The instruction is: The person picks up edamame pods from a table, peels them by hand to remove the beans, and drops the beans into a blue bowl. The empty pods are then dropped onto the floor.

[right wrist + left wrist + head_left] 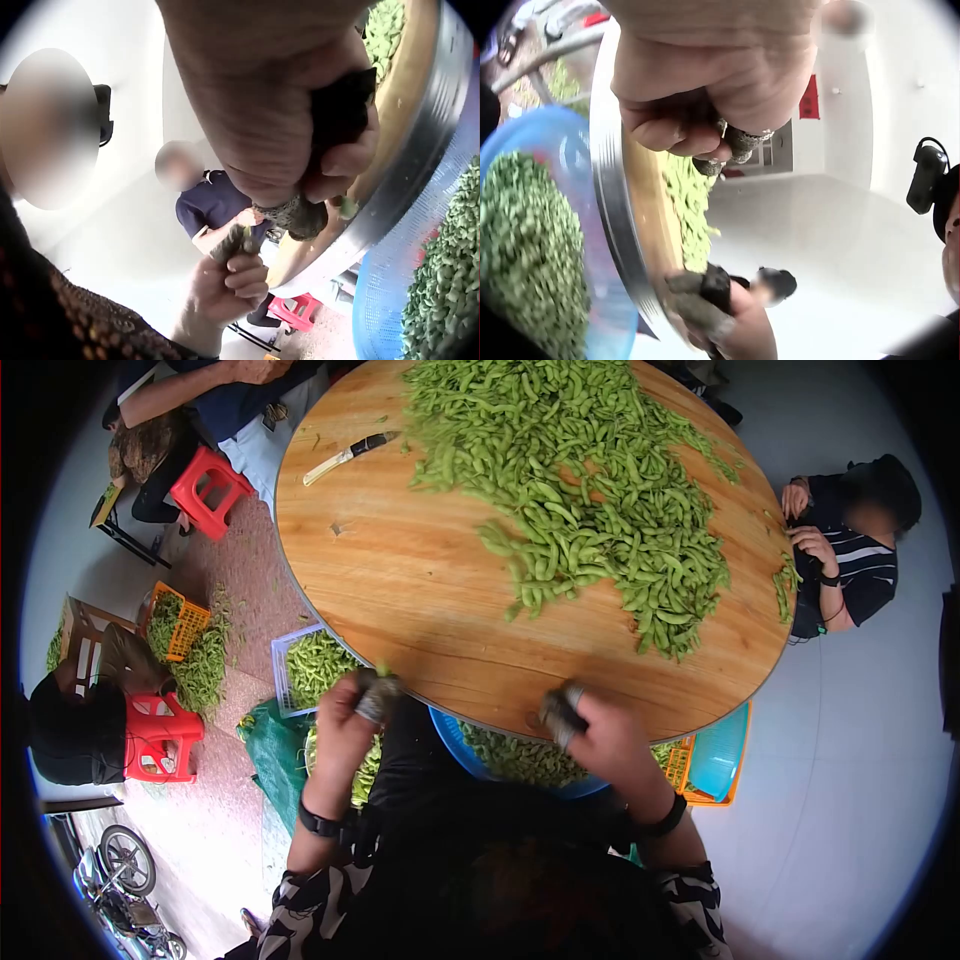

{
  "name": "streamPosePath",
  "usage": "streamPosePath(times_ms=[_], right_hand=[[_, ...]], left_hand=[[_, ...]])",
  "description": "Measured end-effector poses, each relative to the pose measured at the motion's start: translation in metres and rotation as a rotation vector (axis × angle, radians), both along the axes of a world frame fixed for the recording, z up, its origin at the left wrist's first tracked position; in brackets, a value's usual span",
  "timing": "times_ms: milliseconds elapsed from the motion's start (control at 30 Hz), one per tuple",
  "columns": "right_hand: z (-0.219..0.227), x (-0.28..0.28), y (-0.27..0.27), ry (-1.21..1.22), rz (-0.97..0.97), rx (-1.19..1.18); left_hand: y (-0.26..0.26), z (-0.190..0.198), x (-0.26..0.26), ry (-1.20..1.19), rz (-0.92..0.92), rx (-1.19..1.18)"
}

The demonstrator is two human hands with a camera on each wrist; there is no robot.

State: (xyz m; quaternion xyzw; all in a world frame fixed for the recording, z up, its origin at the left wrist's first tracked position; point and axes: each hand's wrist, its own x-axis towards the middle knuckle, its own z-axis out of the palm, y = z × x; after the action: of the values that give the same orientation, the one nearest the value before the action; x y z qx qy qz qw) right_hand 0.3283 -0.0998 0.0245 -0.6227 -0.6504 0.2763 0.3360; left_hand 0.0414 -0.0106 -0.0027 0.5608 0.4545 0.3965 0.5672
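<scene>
My left hand [343,735] is over the near left table edge, its fingers curled in and grey wraps on the thumb and a finger. At its fingertips it pinches a small green pod [248,238], mostly hidden. Across from it my right hand [610,735], also with grey-wrapped fingers, grips a black thing [341,109] against its palm; its kind cannot be told. A small green bit [347,208] shows at the right fingertips. Below the hands sits a blue basin [449,738] holding many shelled green beans [532,247].
A heap of green soybean pods [600,510] covers much of the round wooden table [400,570]. A knife [350,456] lies at its far left. Beside the table stand a pale crate of pods [283,672], a green sack [275,755] and red stools [165,735]. Other people sit around.
</scene>
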Motion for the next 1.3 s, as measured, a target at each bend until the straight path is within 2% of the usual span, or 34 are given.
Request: streamPosePath(times_ms=[33, 100, 133, 167, 233, 267, 333, 367, 433, 567, 633, 700, 767, 800, 833, 900, 1033, 1100, 1133, 1167, 1200, 1233, 1300], right_hand=[[-0.004, 0.008, 0.018, -0.065, -0.060, 0.065], [-0.008, 0.018, 0.055, -0.183, -0.178, 0.167], [-0.020, 0.025, 0.077, -0.295, -0.205, 0.279], [-0.020, 0.027, 0.091, -0.380, -0.247, 0.208], [-0.035, 0.032, 0.118, -0.483, -0.227, 0.266], [-0.036, 0.032, 0.120, -0.482, -0.225, 0.269], [-0.032, 0.029, 0.122, -0.472, -0.240, 0.137], [-0.030, 0.028, 0.119, -0.472, -0.234, 0.138], [-0.028, 0.030, 0.103, -0.433, -0.189, 0.232], [-0.029, 0.029, 0.080, -0.392, -0.235, 0.146], [-0.025, 0.025, 0.065, 0.103, -0.141, 0.130], [-0.008, 0.020, 0.048, 0.057, -0.026, 0.209], [0.007, 0.012, 0.031, 0.000, -0.029, 0.143], [0.006, 0.012, 0.027, -0.003, -0.038, 0.129], [0.005, 0.012, 0.026, -0.002, -0.041, 0.129], [0.001, 0.010, 0.022, 0.231, -0.030, 0.155], [-0.007, 0.007, 0.018, 0.225, -0.010, 0.133], [-0.016, 0.006, 0.017, 0.454, -0.032, 0.030], [-0.021, 0.009, 0.021, 0.451, -0.072, 0.021], [-0.026, 0.016, 0.030, 0.449, -0.112, 0.011], [-0.031, 0.023, 0.041, 0.180, -0.186, 0.087], [-0.029, 0.026, 0.051, 0.179, -0.185, 0.088], [-0.025, 0.026, 0.069, -0.383, -0.329, 0.196]], left_hand=[[0.004, -0.002, -0.015, 0.076, 0.093, 0.057], [0.018, -0.035, -0.054, 0.229, 0.224, 0.215], [0.019, -0.020, -0.056, 0.645, 0.281, 0.318], [0.023, -0.022, -0.065, 0.963, 0.356, 0.273], [0.027, -0.035, -0.079, 1.170, 0.460, 0.574], [0.027, -0.034, -0.079, 1.171, 0.464, 0.574], [0.023, -0.013, -0.054, 0.873, 0.456, 0.430], [0.023, -0.013, -0.043, 0.732, 0.428, 0.563], [0.020, -0.001, -0.014, 0.715, 0.269, 0.514], [0.017, 0.017, 0.056, 0.412, 0.024, 0.680], [0.017, 0.024, 0.081, 0.366, -0.020, 0.676], [0.019, 0.023, 0.097, 0.372, -0.030, 0.684], [0.022, 0.012, 0.104, 0.164, -0.497, 0.055], [0.018, 0.023, 0.105, 0.001, -0.606, -0.199], [0.016, 0.023, 0.105, 0.002, -0.609, -0.200], [0.012, 0.022, 0.103, -0.204, -0.616, -0.463], [0.003, 0.017, 0.099, -0.211, -0.584, -0.496], [-0.003, 0.013, 0.098, -0.221, -0.512, -0.272], [-0.005, 0.010, 0.096, -0.221, -0.513, -0.270], [-0.005, 0.006, 0.091, -0.111, -0.434, -0.131], [-0.005, 0.003, 0.085, -0.001, -0.352, 0.008], [-0.005, 0.000, 0.077, -0.001, -0.351, 0.010], [-0.004, -0.006, 0.052, 0.165, -0.082, 0.232]])
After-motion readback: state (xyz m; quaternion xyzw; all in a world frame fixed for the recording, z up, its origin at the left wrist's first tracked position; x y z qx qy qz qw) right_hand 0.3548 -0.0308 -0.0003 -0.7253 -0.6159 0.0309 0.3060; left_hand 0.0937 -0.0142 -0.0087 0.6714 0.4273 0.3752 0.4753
